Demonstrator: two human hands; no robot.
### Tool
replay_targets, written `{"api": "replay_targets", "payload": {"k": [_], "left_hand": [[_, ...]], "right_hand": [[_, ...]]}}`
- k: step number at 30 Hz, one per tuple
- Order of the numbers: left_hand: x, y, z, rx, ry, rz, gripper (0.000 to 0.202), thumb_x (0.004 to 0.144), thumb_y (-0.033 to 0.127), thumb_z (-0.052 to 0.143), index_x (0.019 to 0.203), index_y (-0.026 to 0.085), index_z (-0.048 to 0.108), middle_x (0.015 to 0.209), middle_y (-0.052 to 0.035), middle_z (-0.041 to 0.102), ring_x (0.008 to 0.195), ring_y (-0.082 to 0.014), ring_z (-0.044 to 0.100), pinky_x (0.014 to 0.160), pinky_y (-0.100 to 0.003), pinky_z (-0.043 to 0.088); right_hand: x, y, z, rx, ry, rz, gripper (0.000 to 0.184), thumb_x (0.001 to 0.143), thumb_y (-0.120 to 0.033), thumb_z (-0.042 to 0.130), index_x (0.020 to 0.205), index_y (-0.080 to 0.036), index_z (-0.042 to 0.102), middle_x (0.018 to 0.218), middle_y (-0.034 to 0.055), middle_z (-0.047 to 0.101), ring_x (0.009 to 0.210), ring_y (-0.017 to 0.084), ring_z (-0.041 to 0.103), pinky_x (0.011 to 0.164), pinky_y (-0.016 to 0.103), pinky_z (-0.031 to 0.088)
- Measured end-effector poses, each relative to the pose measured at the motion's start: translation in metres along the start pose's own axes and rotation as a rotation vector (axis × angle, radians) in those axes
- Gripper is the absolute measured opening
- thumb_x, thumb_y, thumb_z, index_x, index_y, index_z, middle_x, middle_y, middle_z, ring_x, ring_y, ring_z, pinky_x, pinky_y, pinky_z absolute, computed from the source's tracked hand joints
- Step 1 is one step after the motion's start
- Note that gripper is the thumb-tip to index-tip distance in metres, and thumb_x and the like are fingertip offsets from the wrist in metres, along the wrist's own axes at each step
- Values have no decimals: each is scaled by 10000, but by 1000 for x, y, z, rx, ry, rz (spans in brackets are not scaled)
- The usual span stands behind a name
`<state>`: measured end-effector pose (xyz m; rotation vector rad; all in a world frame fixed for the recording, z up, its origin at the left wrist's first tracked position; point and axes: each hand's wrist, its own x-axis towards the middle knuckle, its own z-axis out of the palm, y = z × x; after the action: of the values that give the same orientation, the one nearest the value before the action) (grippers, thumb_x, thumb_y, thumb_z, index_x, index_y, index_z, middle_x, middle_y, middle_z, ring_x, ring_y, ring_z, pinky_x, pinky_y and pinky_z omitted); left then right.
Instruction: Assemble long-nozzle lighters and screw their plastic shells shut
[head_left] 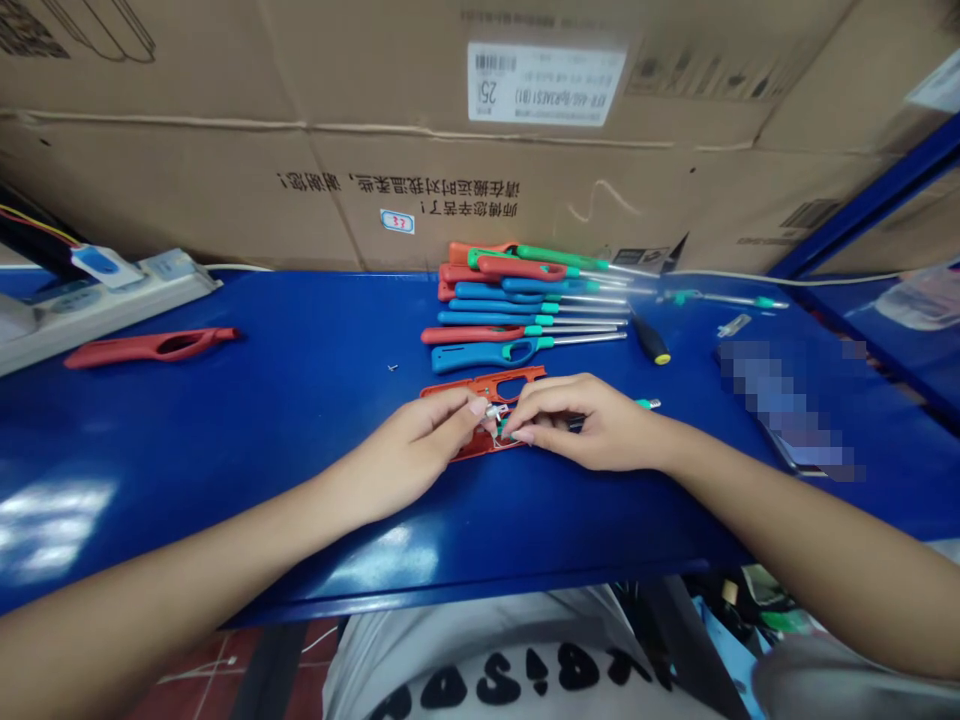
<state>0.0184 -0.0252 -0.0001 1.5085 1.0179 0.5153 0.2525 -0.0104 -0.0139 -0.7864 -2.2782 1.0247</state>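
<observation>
Between finger and thumb, my left hand (pixel 424 440) pinches a small metal lighter part (pixel 495 411) with a thin wire at it. Close by on the right, my right hand (pixel 589 420) has its fingertips closed at a green piece (pixel 504 430), and its palm covers most of a lighter's tube, whose tip (pixel 651 404) shows beyond the hand. Under both hands lies an opened orange lighter shell (pixel 491 384), its halves partly hidden by my fingers. Behind it, several red, blue, green and orange long-necked lighters (pixel 487 356) are piled with their metal tubes pointing right.
A red lighter shell half (pixel 154 347) lies at the left near a white power strip (pixel 105 300). Tiny screws (pixel 393 368) are on the blue table (pixel 300 340). A black and yellow screwdriver (pixel 651 340) and a phone (pixel 784 410) lie right. A cardboard box (pixel 360 150) stands behind.
</observation>
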Motion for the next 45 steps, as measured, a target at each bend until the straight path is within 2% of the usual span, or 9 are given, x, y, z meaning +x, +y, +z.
{"api": "replay_targets", "payload": {"k": [3,7,15,21,25,34,45], "left_hand": [[-1,3,-1,70,-27,4,346,993,480,466,856,193,603,607,59,374,546,-117,301,517,-233,267],[-1,5,-1,141,-45,2,350,995,476,463,869,190,621,638,52,413,560,-117,325,528,-234,272],[1,1,-2,125,-28,26,360,996,484,450,817,191,560,606,62,343,555,-116,301,523,-232,265],[1,2,-1,146,-31,9,357,998,479,446,851,182,579,658,51,402,568,-110,336,525,-230,277],[-1,2,0,146,-31,11,363,995,488,450,864,179,588,692,43,431,580,-108,344,523,-228,280],[1,3,-1,162,-26,-2,357,993,480,435,849,182,569,620,63,361,550,-110,316,530,-239,276],[-1,4,0,171,-21,-15,366,976,508,442,825,196,562,615,53,374,582,-129,348,554,-247,293]], "right_hand": [[0,0,2,-20,43,-21,175,960,-226,603,1018,-132,739,875,54,711,699,99,601,604,212,446],[1,1,3,20,57,43,207,972,-270,578,999,-138,734,883,65,694,749,125,609,614,232,452],[1,4,4,145,97,148,227,949,-345,607,887,-143,693,836,43,627,673,105,538,549,220,407],[2,6,4,157,92,113,208,954,-316,604,981,-154,732,881,49,644,713,110,571,568,220,426],[2,5,4,181,113,101,189,950,-302,609,943,-155,729,885,50,662,721,111,585,580,217,441],[2,6,5,222,125,143,181,947,-305,609,918,-155,706,875,45,666,679,98,553,569,215,430],[2,6,5,162,123,120,202,952,-330,611,925,-154,706,876,55,670,694,110,573,553,218,432]]}}
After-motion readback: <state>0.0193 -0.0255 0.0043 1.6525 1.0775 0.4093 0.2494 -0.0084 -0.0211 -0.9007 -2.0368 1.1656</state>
